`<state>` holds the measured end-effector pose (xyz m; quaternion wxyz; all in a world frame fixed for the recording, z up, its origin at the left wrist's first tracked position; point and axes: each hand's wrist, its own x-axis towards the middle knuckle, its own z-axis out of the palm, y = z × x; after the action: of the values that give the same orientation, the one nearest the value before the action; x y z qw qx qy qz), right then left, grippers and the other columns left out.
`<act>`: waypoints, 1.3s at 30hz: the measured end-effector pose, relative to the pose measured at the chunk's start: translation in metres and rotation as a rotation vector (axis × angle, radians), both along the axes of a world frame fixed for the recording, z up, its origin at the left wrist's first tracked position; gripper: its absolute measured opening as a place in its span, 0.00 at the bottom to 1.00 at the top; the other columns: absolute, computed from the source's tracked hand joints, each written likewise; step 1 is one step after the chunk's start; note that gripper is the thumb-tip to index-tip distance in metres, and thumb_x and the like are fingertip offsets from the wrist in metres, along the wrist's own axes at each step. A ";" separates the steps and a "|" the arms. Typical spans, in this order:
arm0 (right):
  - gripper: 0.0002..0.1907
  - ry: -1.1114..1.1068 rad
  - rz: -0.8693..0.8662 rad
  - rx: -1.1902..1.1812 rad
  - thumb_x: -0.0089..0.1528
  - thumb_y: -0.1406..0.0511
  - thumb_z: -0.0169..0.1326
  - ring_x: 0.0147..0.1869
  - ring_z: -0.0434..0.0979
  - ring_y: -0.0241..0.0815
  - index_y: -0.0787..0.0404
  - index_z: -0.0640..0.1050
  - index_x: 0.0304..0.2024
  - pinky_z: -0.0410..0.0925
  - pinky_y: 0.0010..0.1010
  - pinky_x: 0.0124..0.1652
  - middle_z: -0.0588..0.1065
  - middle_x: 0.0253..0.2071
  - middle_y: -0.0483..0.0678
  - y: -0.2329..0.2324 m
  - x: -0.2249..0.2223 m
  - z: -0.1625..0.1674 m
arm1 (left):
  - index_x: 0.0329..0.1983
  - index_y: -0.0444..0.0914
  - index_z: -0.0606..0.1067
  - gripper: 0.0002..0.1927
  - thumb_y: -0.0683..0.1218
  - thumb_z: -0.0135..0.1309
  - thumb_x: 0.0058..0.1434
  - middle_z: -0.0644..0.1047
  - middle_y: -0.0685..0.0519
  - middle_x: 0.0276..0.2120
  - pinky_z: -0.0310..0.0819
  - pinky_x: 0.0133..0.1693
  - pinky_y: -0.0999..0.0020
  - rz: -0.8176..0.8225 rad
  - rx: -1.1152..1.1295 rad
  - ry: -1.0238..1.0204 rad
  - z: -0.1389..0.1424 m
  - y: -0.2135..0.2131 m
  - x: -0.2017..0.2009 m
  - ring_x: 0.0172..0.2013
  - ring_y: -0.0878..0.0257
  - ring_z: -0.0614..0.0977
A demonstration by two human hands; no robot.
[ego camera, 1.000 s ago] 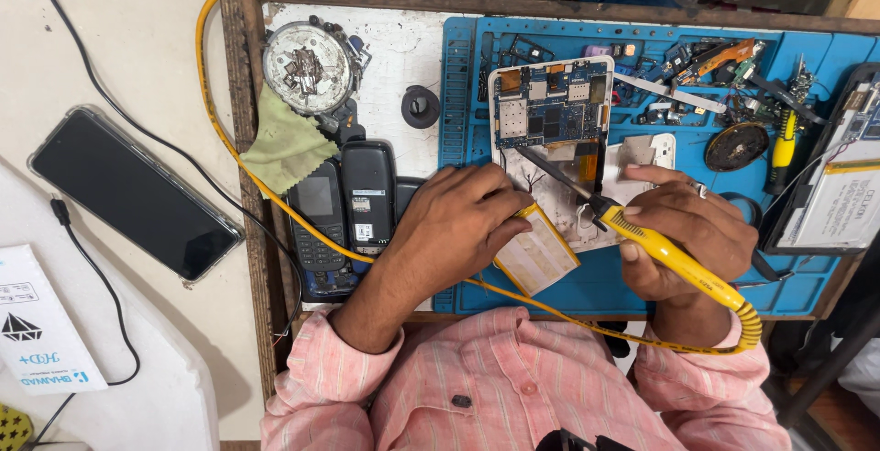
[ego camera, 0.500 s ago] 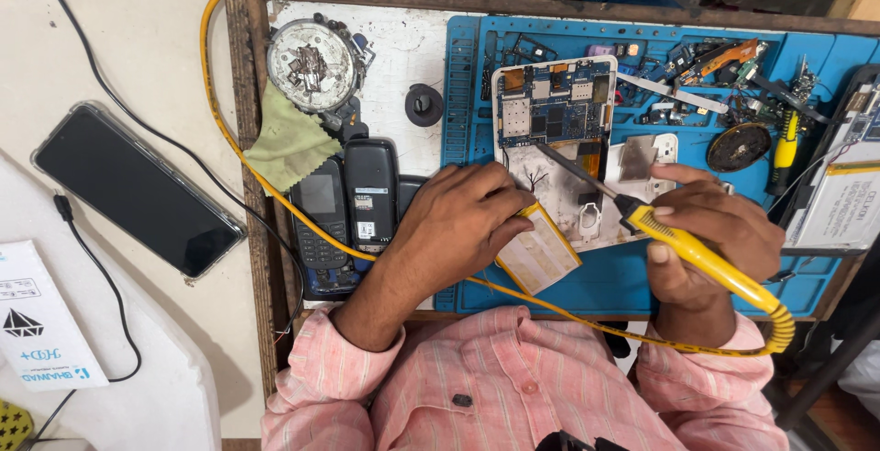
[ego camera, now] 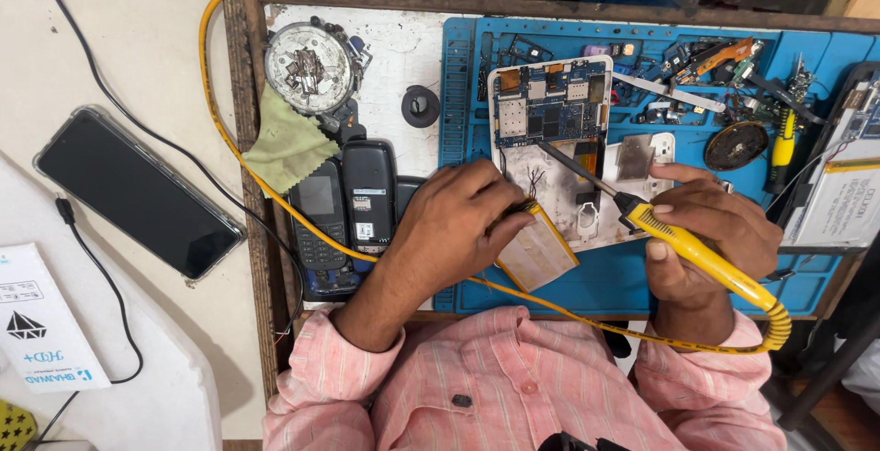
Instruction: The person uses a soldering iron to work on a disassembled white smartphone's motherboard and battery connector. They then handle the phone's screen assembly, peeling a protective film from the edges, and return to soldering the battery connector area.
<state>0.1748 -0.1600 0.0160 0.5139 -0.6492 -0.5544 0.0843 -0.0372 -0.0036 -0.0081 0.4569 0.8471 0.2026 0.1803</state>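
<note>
my soldering iron (ego camera: 701,254): glossy yellow plastic, metal tip | mat (ego camera: 467,93): matt blue rubber | cloth (ego camera: 289,144): soft green | table (ego camera: 240,103): worn rough wood

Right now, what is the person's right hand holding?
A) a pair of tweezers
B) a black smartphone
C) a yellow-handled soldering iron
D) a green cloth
C: the right hand grips the yellow-handled soldering iron, its tip angled toward the opened device on the blue mat.
</note>
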 end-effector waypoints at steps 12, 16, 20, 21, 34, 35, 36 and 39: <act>0.17 -0.029 0.090 0.039 0.68 0.59 0.57 0.34 0.80 0.46 0.68 0.74 0.38 0.79 0.47 0.47 0.75 0.29 0.53 0.012 0.003 0.000 | 0.40 0.39 0.80 0.16 0.51 0.70 0.53 0.74 0.51 0.36 0.74 0.42 0.59 0.045 -0.027 0.056 0.008 -0.004 0.004 0.38 0.53 0.79; 0.17 -0.040 0.093 0.039 0.68 0.59 0.57 0.33 0.80 0.47 0.69 0.74 0.37 0.80 0.47 0.47 0.75 0.29 0.53 0.013 0.003 -0.001 | 0.38 0.39 0.79 0.15 0.51 0.70 0.53 0.74 0.51 0.36 0.72 0.43 0.58 0.040 -0.001 0.056 0.006 -0.005 0.004 0.39 0.53 0.79; 0.17 -0.060 0.096 0.031 0.68 0.59 0.57 0.34 0.80 0.47 0.69 0.75 0.38 0.80 0.47 0.48 0.75 0.29 0.53 0.011 0.002 -0.003 | 0.37 0.39 0.79 0.15 0.50 0.69 0.53 0.74 0.52 0.35 0.72 0.43 0.58 0.052 -0.006 0.047 0.005 -0.007 0.004 0.38 0.53 0.79; 0.17 -0.071 0.098 0.031 0.68 0.59 0.57 0.34 0.80 0.47 0.69 0.75 0.38 0.80 0.47 0.48 0.75 0.29 0.53 0.010 0.002 -0.004 | 0.37 0.39 0.79 0.15 0.50 0.69 0.53 0.74 0.52 0.35 0.71 0.42 0.58 0.055 -0.005 0.054 0.004 -0.008 0.004 0.38 0.53 0.79; 0.17 -0.089 0.084 0.062 0.68 0.59 0.57 0.34 0.81 0.48 0.69 0.75 0.37 0.79 0.47 0.48 0.75 0.28 0.52 0.005 0.001 -0.010 | 0.36 0.39 0.79 0.14 0.50 0.70 0.53 0.74 0.53 0.34 0.70 0.41 0.58 0.057 -0.017 0.058 0.004 -0.008 0.004 0.37 0.54 0.78; 0.17 -0.094 0.089 0.059 0.68 0.59 0.57 0.34 0.82 0.47 0.69 0.75 0.38 0.80 0.47 0.49 0.75 0.29 0.53 0.004 0.001 -0.010 | 0.35 0.39 0.79 0.14 0.50 0.70 0.53 0.74 0.53 0.34 0.70 0.41 0.58 0.058 -0.014 0.054 0.004 -0.008 0.004 0.37 0.54 0.79; 0.16 -0.100 0.095 0.057 0.68 0.59 0.57 0.33 0.82 0.47 0.69 0.75 0.38 0.80 0.47 0.49 0.75 0.29 0.53 0.004 0.002 -0.011 | 0.35 0.39 0.79 0.14 0.50 0.70 0.53 0.74 0.53 0.34 0.70 0.41 0.58 0.060 -0.009 0.051 0.004 -0.008 0.005 0.38 0.54 0.79; 0.16 -0.105 0.094 0.051 0.68 0.60 0.57 0.34 0.81 0.48 0.69 0.75 0.37 0.80 0.48 0.49 0.75 0.29 0.53 0.003 0.002 -0.010 | 0.35 0.39 0.79 0.14 0.51 0.70 0.52 0.73 0.53 0.34 0.71 0.41 0.58 0.060 -0.008 0.052 0.004 -0.008 0.005 0.37 0.54 0.79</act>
<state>0.1771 -0.1572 0.0059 0.4959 -0.6128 -0.6123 0.0602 -0.0319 -0.0113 -0.0039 0.4493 0.8433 0.2402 0.1712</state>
